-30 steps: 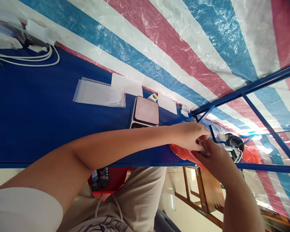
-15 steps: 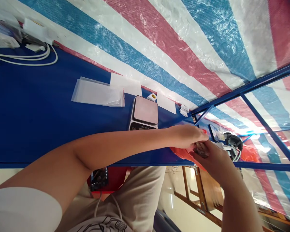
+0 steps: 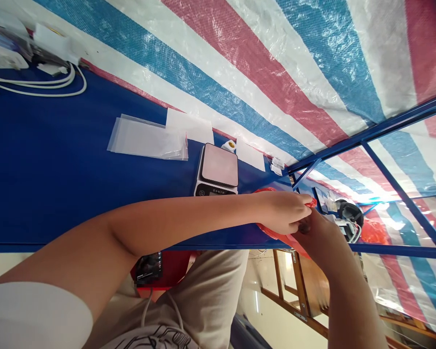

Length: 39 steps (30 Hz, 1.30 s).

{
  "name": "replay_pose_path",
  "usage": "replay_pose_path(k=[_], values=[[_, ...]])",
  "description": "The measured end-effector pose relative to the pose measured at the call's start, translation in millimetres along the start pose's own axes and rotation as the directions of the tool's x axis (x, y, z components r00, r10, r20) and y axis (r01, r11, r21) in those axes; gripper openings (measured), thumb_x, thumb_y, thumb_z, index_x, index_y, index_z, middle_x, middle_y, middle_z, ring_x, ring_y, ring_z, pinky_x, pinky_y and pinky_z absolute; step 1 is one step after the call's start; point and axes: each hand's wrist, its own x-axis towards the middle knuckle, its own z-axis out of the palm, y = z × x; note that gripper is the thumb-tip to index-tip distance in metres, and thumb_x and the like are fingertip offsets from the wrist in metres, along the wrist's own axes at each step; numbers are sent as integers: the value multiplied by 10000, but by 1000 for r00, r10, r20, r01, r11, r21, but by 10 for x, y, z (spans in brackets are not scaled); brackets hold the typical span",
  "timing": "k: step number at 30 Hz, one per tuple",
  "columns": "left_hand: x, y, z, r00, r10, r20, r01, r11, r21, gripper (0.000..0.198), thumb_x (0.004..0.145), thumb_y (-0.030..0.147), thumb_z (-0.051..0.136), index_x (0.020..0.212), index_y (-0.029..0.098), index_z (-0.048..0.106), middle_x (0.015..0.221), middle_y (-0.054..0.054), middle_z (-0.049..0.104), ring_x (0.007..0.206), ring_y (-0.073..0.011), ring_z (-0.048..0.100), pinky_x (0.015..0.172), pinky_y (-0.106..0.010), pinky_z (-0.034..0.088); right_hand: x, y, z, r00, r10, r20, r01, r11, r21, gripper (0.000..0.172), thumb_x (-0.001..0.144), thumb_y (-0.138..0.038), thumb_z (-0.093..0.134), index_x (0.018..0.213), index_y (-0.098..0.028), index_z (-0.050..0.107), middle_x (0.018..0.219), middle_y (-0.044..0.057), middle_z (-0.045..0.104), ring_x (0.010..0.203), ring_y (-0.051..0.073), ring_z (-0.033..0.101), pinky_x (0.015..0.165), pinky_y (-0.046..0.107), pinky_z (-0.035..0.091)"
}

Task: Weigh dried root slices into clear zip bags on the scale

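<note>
My left hand (image 3: pixel 285 211) reaches across to the right with curled fingers, closed on a red plastic bag (image 3: pixel 271 230) near the table's front edge. A bunched bit of the bag shows past its fingertips. My right hand (image 3: pixel 318 230) meets it from the right, its fingers bent inward and partly hidden. Between the hands is a small dark, shiny patch too covered to name. Beyond my left forearm stands a digital kitchen scale (image 3: pixel 220 166) with a bare top plate; the forearm comes close to its display.
Clear plastic sleeves (image 3: pixel 148 139) and white paper sheets (image 3: pixel 189 125) lie left of and behind the scale. A tape roll (image 3: pixel 229 145) is behind it. White cables (image 3: pixel 58 86) lie far left. A blue metal frame (image 3: pixel 396 169) rises at right. A phone (image 3: pixel 148 268) rests below the table edge.
My left hand has turned and its fingers have closed further over the bag. The clear item with dark contents seen between the hands is now mostly covered. My right forearm has shifted slightly left.
</note>
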Motion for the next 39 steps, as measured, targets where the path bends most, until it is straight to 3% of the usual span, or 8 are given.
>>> replay_pose_path(k=[5,9,15,18,23,26,32,39], values=[[16,20,-38,994,103,42,-106,992,64,236,975,162,505,942,104,732,1244,-165,632,930,-193,634,800,-329,475,-3,-81,11,999,33,-41,-34,999,-23,563,852,-362,625,1385,-208,532,836,87,718,725,290,699,556,303,393],[35,-21,8,992,99,80,-107,989,106,268,967,106,478,872,134,726,1118,-129,670,831,-179,617,701,-337,438,4,-94,7,999,37,-15,-37,999,9,525,809,-437,667,1277,-214,589,838,88,724,776,317,720,557,307,418],[19,-85,21,995,50,-81,-46,997,55,303,989,151,461,862,142,737,1118,-129,661,768,-161,588,708,-345,426,-147,-68,0,992,43,-117,-18,977,211,568,783,-550,728,1257,-262,605,1021,90,762,894,313,739,661,349,507],[4,-92,-8,993,-11,-120,13,1000,21,270,968,143,482,828,126,712,1010,-118,653,747,-159,566,680,-342,413,-181,96,33,993,43,-108,4,917,399,639,811,-685,695,1305,-292,600,1158,93,754,1020,319,739,749,385,558],[2,-80,-27,977,-82,-198,65,993,-94,231,902,108,552,700,158,650,880,-87,643,775,-163,581,700,-318,427,-176,322,57,991,65,-113,20,782,622,484,892,-671,651,1165,-272,663,1138,78,765,1029,290,752,787,368,592],[26,-99,13,968,-103,-228,54,976,-210,207,874,90,583,707,167,677,803,-70,676,825,-176,621,728,-302,446,-202,256,29,992,98,-83,-29,804,594,469,887,-674,659,1103,-260,703,1024,70,785,948,281,761,735,343,580],[50,-127,110,944,-96,-317,13,967,-255,190,916,152,592,791,164,736,805,-70,730,879,-194,638,815,-312,474,-252,23,28,965,175,-197,-46,848,528,414,882,-628,650,1036,-252,730,993,71,786,949,294,755,770,360,569],[47,-137,95,927,-135,-349,47,967,-250,172,919,194,627,782,179,730,768,-60,715,864,-193,645,782,-305,468,-202,99,35,957,154,-247,-28,893,448,444,880,-641,629,1068,-260,756,1039,78,781,931,302,734,861,426,572]])
